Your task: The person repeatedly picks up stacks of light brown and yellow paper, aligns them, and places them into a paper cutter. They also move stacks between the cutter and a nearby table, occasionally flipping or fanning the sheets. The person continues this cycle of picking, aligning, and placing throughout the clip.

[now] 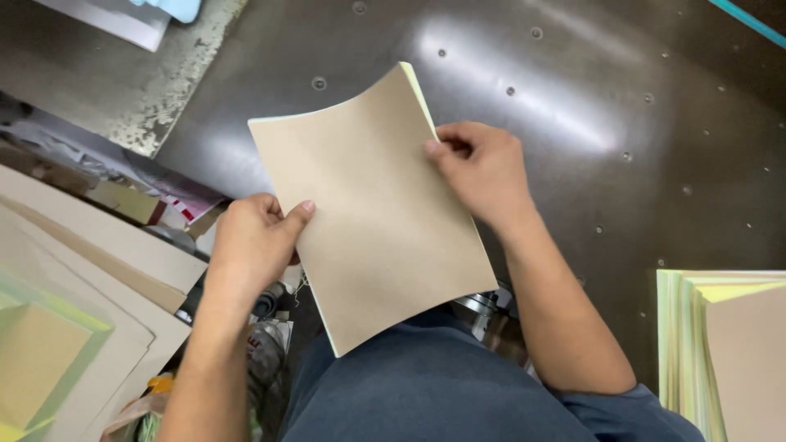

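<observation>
I hold a thin stack of sheets [368, 205] with a tan cardboard backing on top and pale green paper edges showing along its far and right sides. The stack bows slightly and hovers over a dark metal table [589, 106]. My left hand [254, 241] grips its left edge, thumb on top. My right hand [483, 168] grips the right edge, fingers curled round the pale green edge.
A pile of pale green and yellow paper with a tan board [720, 344] lies at the right. Large tan boards [90, 270] are stacked at the left, over green sheets. Clutter and a bottle [266, 344] sit below my left wrist.
</observation>
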